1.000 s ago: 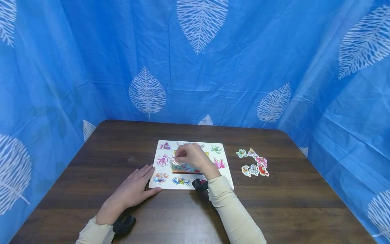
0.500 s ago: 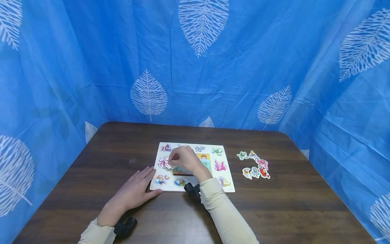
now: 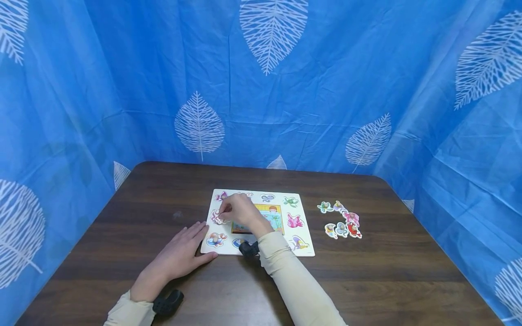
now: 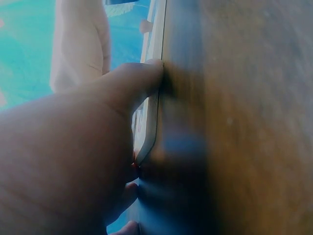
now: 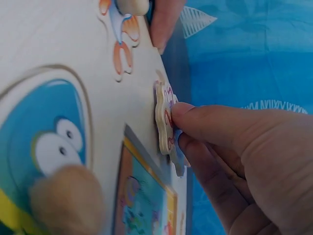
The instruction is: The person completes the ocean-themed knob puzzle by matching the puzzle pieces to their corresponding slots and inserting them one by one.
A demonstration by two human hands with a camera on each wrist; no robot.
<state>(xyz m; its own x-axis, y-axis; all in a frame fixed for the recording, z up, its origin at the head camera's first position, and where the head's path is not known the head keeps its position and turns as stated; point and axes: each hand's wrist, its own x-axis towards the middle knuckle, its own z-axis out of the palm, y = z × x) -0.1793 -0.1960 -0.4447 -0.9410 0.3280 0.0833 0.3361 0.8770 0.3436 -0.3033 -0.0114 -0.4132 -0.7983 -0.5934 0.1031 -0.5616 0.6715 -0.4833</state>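
A white peg puzzle board (image 3: 279, 199) with sea-animal pictures lies on the table. My right hand (image 3: 242, 212) pinches an octopus puzzle piece (image 5: 165, 120) between thumb and fingers. In the head view that piece is over the pink octopus outline at the board's left side; the right wrist view shows it standing slightly off the board's face. My left hand (image 3: 179, 249) rests at the board's lower left corner with fingers extended, its thumb (image 4: 142, 76) along the front edge. Knobbed pieces, a crab-like one (image 3: 216, 239) and a blue-and-yellow fish (image 5: 63, 142), sit in the board.
Several loose knobbed pieces lie on the dark wooden table (image 3: 391, 271) to the right of the board, among them a green turtle (image 3: 325, 207), a pink one (image 3: 351, 218) and a red one (image 3: 354, 231). A blue curtain (image 3: 318, 90) stands behind the table.
My right hand has moved left from the board's middle to the octopus outline, carrying the octopus piece. My left hand has stayed at the corner.
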